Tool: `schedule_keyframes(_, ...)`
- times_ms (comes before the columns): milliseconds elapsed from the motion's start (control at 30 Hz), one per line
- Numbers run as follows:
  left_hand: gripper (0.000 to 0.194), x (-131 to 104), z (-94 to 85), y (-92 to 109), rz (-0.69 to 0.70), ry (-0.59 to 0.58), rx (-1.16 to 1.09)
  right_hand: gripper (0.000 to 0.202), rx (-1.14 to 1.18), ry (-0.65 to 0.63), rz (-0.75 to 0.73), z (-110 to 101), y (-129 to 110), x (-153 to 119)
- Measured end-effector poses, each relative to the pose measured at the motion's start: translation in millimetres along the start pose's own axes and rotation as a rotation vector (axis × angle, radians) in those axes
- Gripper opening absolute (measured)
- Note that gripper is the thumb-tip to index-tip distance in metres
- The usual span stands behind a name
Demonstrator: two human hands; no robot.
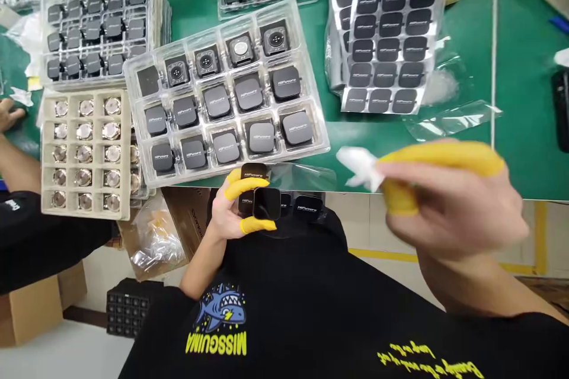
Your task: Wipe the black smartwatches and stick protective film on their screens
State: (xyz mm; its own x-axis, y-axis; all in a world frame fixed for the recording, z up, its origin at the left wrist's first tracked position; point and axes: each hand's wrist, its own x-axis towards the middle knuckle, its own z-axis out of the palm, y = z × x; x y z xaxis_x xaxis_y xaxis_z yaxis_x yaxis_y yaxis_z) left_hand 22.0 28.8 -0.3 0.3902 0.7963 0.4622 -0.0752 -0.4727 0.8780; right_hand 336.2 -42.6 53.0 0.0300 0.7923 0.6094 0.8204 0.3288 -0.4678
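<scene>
My left hand, with yellow finger cots, pinches a square watch body by its edges, its glossy black face turned up. Behind it, black pieces printed HiFuture lie partly hidden on clear film at my lap. Off to the right, my right hand, slightly blurred and also in yellow cots, grips a crumpled white wipe between thumb and fingers. A clear plastic tray lies just beyond my left hand. Its cells hold square watch bodies; most carry HiFuture covers, and several in the far row show round sensor backs.
Sheets of black HiFuture stickers lie on the green table, beside loose clear film. A beige tray of round watches and stacked clear trays stand left. Another person's hand rests at the far left.
</scene>
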Motion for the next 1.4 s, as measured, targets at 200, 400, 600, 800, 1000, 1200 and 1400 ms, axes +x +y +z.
schedule_keyframes(200, 0.057, -8, 2.8, 8, -0.039, 0.053, -0.002, 0.035, 0.352, -0.504, -0.454, 12, -74, 38)
schedule_keyframes(400, 0.049, -14, -4.6, 7, 0.034, 0.007, 0.072, 0.034, 0.229, -0.562, -0.676, 29, -65, 42)
schedule_keyframes(600, 0.046, -11, -8.2, 10, 0.050, -0.006, 0.173, 0.031, 0.249, -0.551, -0.686, 32, -70, 52)
schedule_keyframes(800, 0.052, -12, -8.6, 6, 0.076, 0.000, 0.103, 0.031, 0.400, -0.689, -0.656, 29, -60, 60)
schedule_keyframes(1000, 0.069, -21, -16.9, 3, -0.064, 0.068, 0.035, 0.041, 0.412, -0.595, -0.745, 16, -36, 51)
schedule_keyframes(1200, 0.063, -18, -11.3, 6, -0.050, 0.064, -0.021, 0.054, 0.448, -0.555, -0.630, 19, -46, 46)
schedule_keyframes(1400, 0.069, -21, -11.4, 8, -0.078, 0.052, -0.042, 0.034, 0.382, -0.471, -0.838, 40, -57, 50)
